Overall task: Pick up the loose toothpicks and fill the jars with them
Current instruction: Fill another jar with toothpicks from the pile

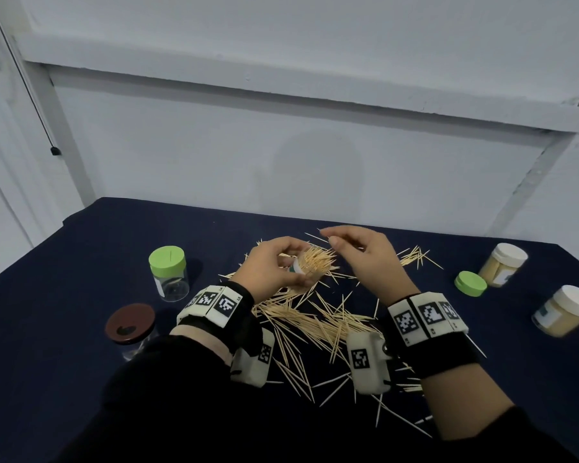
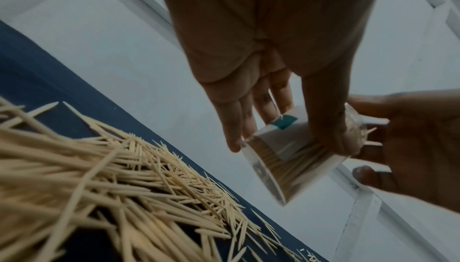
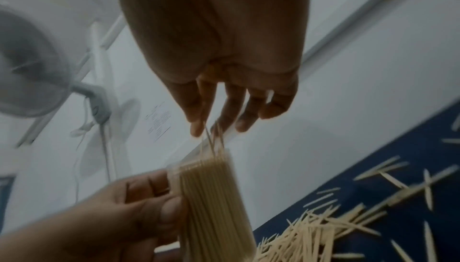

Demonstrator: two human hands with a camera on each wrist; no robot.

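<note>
From the head camera, I am seeing my left hand at the centre of the frame, gripping a small clear jar tipped with its mouth toward the right. The jar is looking packed, with toothpick tips bristling out of the opening. My right hand is hovering just right of that mouth, thumb and forefinger drawn close together; from here I cannot tell whether they are pinching anything. The loose toothpicks are lying in a scattered heap on the dark blue table, directly below and nearer me than both hands, pointing every way. The right hand is the free one, and I judge it the one to reach down.

From the left wrist camera, I am looking along my left hand down to the jar at centre right, fingers wrapped round its wall. A white and teal label is showing on it. The right hand is sitting at the right edge, at the jar's mouth. The heap is filling the lower left.

From the right wrist camera, my right hand is hanging from the top of the frame, its fingertips nipping a few sticks that are running lengthwise into the jar below. The left hand is holding the jar at lower left. The loose toothpicks are lying at lower right.
</note>
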